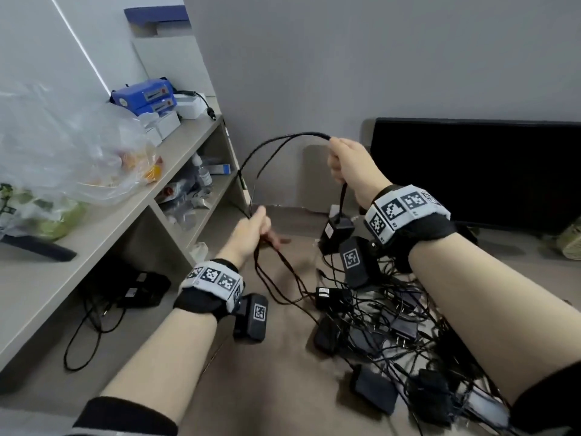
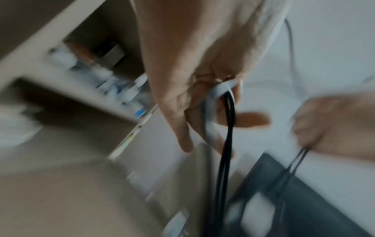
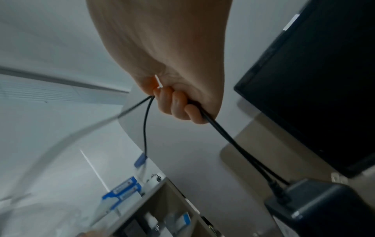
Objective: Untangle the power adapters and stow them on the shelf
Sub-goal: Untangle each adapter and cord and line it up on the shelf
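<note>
A tangled pile of black power adapters point(image 1: 386, 335) and thin cords lies on the floor at the right. My right hand point(image 1: 349, 162) is raised above it and grips a doubled black cord point(image 1: 283, 143); one black adapter point(image 1: 334, 231) hangs from that cord just below the fist, seen close as the adapter point(image 3: 324, 208) under the hand point(image 3: 178, 105). My left hand point(image 1: 254, 225) is lower and to the left, and its curled fingers hold the same cord loop point(image 2: 227, 128), which trails down to the pile. The shelf point(image 1: 103, 221) stands at the left.
The shelf top carries a clear plastic bag point(image 1: 72, 152), blue boxes point(image 1: 147, 96) and white boxes. Bottles and packets fill the middle compartment. Several black adapters point(image 1: 138, 287) sit in the bottom compartment. A black monitor point(image 1: 478, 171) leans on the wall at the right.
</note>
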`<state>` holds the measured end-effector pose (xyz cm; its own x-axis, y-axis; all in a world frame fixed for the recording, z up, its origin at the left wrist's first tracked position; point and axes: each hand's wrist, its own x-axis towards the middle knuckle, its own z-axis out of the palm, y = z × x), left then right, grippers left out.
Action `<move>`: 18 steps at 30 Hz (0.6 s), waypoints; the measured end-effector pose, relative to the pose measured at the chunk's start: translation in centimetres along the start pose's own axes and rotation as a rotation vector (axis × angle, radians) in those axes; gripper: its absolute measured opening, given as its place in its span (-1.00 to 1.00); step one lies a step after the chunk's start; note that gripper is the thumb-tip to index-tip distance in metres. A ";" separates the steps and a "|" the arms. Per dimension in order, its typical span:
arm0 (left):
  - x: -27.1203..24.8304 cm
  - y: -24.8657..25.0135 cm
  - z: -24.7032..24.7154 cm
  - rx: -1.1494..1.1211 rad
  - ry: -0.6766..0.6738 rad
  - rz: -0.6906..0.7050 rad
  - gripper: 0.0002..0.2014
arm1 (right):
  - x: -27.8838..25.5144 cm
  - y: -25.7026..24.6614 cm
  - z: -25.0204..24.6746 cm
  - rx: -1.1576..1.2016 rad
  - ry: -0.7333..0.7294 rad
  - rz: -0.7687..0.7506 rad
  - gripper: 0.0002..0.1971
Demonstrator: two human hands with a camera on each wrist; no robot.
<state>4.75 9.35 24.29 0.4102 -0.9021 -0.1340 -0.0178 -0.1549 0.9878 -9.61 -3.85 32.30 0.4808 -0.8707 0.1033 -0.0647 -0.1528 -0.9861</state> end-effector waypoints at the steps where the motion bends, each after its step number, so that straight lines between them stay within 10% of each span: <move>1: 0.4 2.3 -0.5 0.024 -0.002 0.097 -0.42 | -0.1 0.5 0.1 -0.021 -0.023 0.020 -0.62; 8: 0.7 15.7 0.0 0.019 0.040 0.376 -0.47 | -1.8 -0.7 1.8 -0.025 -0.248 0.079 -0.71; 18: -0.2 22.1 2.3 0.118 0.041 0.517 -0.50 | -2.1 -5.3 1.9 0.075 -0.440 -0.022 -0.62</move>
<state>2.17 5.14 45.95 0.3563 -0.8566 0.3732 -0.3281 0.2592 0.9084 -8.63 -0.33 37.02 0.8089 -0.5831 0.0751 0.0054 -0.1204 -0.9927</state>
